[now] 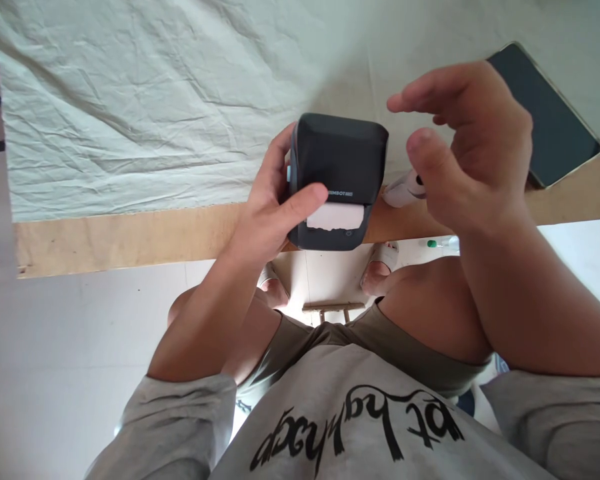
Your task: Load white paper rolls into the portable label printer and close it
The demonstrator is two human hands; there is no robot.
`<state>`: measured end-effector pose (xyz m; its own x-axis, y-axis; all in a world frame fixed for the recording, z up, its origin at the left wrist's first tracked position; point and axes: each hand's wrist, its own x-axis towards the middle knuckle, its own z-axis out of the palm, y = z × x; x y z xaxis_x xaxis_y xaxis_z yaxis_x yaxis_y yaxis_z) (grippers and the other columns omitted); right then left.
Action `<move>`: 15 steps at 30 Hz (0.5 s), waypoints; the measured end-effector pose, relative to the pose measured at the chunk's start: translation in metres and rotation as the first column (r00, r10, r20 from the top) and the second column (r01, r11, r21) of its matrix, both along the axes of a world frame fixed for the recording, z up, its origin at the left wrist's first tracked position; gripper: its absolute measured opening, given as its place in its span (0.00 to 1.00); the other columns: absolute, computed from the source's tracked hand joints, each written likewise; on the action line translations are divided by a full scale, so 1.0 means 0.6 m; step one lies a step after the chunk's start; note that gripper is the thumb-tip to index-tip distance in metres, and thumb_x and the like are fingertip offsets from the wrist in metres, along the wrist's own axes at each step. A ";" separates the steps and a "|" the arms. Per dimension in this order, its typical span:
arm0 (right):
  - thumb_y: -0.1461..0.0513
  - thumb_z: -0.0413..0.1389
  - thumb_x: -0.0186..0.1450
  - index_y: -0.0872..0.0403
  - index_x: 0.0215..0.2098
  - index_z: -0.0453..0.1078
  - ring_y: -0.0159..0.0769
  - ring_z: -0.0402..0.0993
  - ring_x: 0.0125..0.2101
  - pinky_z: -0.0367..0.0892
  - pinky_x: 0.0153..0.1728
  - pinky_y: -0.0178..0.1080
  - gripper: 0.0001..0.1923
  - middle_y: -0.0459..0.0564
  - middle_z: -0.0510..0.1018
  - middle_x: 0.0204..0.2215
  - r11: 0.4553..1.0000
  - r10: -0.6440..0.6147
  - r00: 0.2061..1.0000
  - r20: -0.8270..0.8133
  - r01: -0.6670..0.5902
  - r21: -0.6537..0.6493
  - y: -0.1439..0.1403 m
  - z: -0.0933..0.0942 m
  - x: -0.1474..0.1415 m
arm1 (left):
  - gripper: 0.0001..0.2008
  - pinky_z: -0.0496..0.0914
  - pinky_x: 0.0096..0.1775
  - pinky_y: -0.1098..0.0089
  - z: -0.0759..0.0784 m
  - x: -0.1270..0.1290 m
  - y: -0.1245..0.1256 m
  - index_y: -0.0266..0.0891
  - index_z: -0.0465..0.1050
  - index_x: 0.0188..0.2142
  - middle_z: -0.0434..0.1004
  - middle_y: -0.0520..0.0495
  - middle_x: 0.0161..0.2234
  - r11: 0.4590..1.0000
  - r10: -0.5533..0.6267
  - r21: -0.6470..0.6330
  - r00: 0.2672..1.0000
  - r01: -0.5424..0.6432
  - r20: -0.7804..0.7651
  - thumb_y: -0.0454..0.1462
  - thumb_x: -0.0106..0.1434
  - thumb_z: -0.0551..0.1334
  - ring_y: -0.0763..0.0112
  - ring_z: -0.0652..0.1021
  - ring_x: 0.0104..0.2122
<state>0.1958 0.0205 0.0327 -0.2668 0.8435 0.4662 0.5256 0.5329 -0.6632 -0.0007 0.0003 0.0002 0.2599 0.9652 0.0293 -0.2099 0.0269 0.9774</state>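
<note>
A small black label printer (337, 180) is being held in the left hand (265, 213) at the tabletop (130, 237) edge, thumb beside the protruding label (336, 217); the right hand (473, 143) is hovering open, best brought squarely to the label.

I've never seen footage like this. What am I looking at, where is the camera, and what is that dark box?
There is no machine here: the one picture comes from a camera worn on a person's head, looking down at their own arms and lap. The left hand grips a small dark printer with a strip of white paper coming out of its slot. The right hand hovers open beside it, holding nothing. Underneath is a table covered with a wrinkled white cloth; a dark tablet lies at its far right.
</note>
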 end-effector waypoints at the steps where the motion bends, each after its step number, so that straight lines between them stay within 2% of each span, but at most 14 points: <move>1: 0.58 0.47 0.60 0.49 0.44 0.63 0.24 0.67 0.44 0.65 0.48 0.33 0.14 0.44 0.70 0.41 1.000 0.017 0.999 0.049 -0.017 -0.007 -0.003 0.001 -0.001 | 0.22 0.70 0.36 0.67 0.005 0.002 -0.003 0.46 0.61 0.46 0.68 0.50 0.41 0.999 0.024 -0.031 1.000 -0.024 -0.015 0.45 0.52 0.60 0.66 0.73 0.42; 3: 0.54 0.47 0.59 0.48 0.46 0.61 0.27 0.67 0.46 0.65 0.48 0.36 0.17 0.44 0.69 0.44 0.999 0.031 0.987 0.158 -0.025 -0.042 -0.010 0.002 -0.003 | 0.15 0.69 0.31 0.69 0.014 0.005 -0.007 0.45 0.65 0.41 0.69 0.50 0.35 0.994 0.038 -0.097 0.998 -0.042 -0.042 0.44 0.54 0.59 0.69 0.74 0.35; 6: 0.49 0.49 0.57 0.49 0.47 0.58 0.31 0.66 0.47 0.63 0.49 0.41 0.23 0.45 0.67 0.46 0.996 0.017 0.961 0.276 0.009 -0.093 -0.017 0.005 -0.009 | 0.13 0.66 0.27 0.72 0.021 0.009 -0.010 0.43 0.66 0.37 0.68 0.51 0.30 0.989 0.040 -0.143 0.998 -0.046 -0.050 0.44 0.53 0.60 0.74 0.72 0.29; 11: 0.47 0.53 0.53 0.51 0.47 0.58 0.35 0.64 0.48 0.61 0.49 0.45 0.28 0.46 0.65 0.47 0.986 -0.007 0.946 0.325 0.061 -0.155 -0.018 0.012 -0.014 | 0.12 0.64 0.27 0.76 0.019 0.014 -0.011 0.41 0.64 0.38 0.66 0.52 0.30 0.992 0.059 -0.113 0.998 -0.057 0.011 0.41 0.55 0.60 0.78 0.70 0.28; 15: 0.48 0.52 0.54 0.51 0.49 0.56 0.33 0.63 0.49 0.60 0.51 0.44 0.28 0.44 0.64 0.48 0.979 0.007 0.940 0.342 0.063 -0.194 -0.022 0.017 -0.016 | 0.09 0.63 0.27 0.75 0.020 0.013 -0.014 0.42 0.65 0.37 0.66 0.51 0.29 0.988 0.068 -0.147 0.994 -0.056 0.081 0.38 0.56 0.59 0.78 0.70 0.27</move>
